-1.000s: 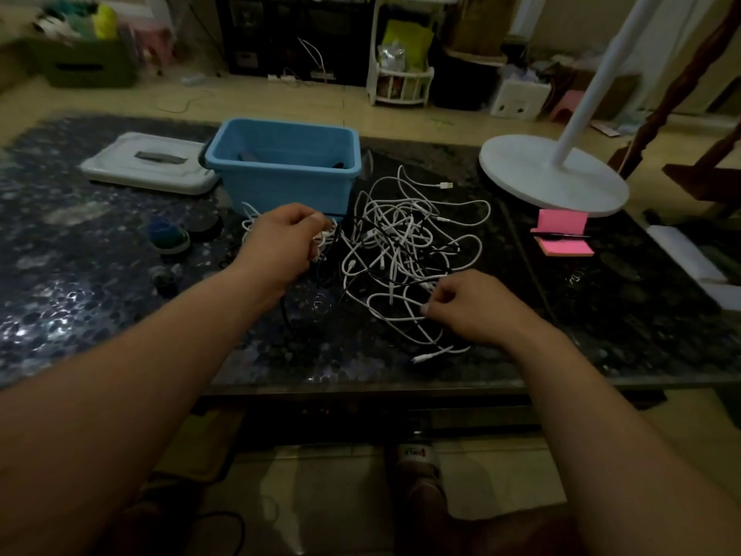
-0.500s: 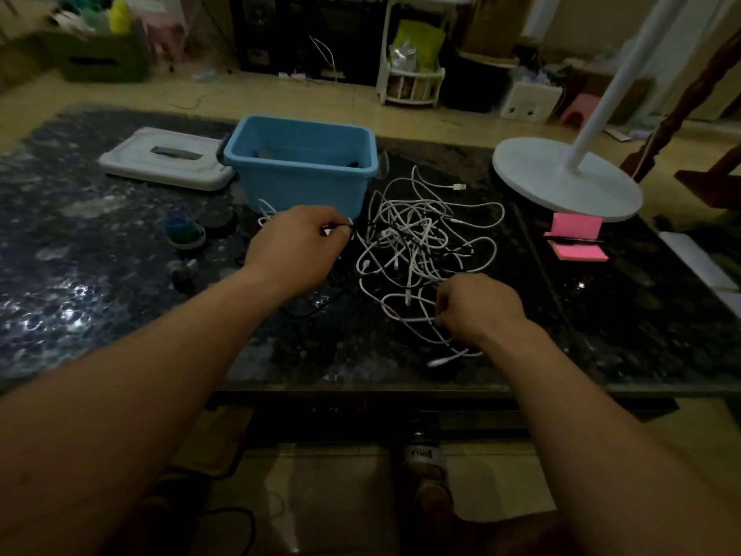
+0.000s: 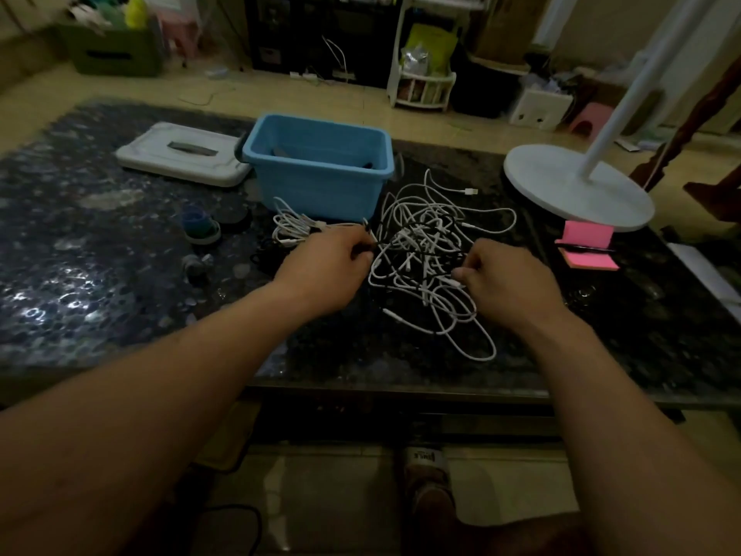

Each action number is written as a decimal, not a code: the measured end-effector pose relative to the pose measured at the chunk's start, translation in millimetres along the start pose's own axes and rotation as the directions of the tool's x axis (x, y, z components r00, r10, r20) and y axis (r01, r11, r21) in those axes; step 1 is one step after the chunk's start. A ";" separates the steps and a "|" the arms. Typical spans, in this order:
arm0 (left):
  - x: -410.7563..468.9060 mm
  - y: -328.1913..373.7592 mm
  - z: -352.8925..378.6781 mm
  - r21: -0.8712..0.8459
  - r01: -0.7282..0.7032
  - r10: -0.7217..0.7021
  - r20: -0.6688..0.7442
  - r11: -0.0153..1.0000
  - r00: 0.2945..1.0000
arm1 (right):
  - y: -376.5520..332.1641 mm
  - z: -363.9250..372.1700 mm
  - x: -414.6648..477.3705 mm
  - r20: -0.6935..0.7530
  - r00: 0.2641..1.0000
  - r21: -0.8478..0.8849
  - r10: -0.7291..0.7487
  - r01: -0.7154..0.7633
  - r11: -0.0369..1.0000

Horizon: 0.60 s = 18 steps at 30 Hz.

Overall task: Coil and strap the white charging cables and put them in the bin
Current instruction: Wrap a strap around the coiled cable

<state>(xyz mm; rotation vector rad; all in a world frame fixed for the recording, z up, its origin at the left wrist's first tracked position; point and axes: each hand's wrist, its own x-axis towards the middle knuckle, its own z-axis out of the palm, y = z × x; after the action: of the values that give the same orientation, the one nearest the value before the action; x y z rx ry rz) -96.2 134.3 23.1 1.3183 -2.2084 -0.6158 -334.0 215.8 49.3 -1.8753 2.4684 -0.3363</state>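
**Mia:** What are the hands on?

**Ben:** A dark, speckled stone counter [image 3: 100, 274] in a dim room with a tan floor [image 3: 328, 487]. Far past the fingers there is a white rack [image 3: 425, 82] and a green box [image 3: 116, 54].

**Mia:** What are the fingers doing?

**Ben:** The left hand [image 3: 324, 270] has its fingers [image 3: 357, 250] curled, and they pinch a thin black cord [image 3: 417, 226]. The right hand [image 3: 509, 282] has bent fingers [image 3: 467, 270] that pinch one of the white cables [image 3: 437, 315]. The messy pile lies between the two hands.

**Mia:** Where is the bin?

**Ben:** The blue bin [image 3: 320, 166] is just past the left fingers, and a small cable bundle [image 3: 290, 228] lies in front of it. A grey lid [image 3: 180, 154] sits to the left of the bin.

**Mia:** Is there room to move?

**Ben:** A wide stretch of stone runs left of the left fingers. Right of the right fingers are pink notes [image 3: 587, 250] and a round white stand base [image 3: 573, 186]. The counter's near edge runs under both arms.

**Mia:** Any words?

**Ben:** A slipper [image 3: 425, 459] down on the floor has letters on it, but they are too blurry to read.
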 end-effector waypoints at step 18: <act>-11.8 11.7 32.8 0.201 -0.250 0.198 0.247 0.947 0.949 | -15.9 -4.2 -13.1 -0.215 0.976 0.388 0.028 0.059 0.920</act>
<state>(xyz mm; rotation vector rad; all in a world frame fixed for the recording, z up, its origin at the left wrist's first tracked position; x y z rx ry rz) -119.4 154.1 2.5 1.1230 -2.6369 -0.4492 -315.9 224.9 54.8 -1.7654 2.2781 -1.0049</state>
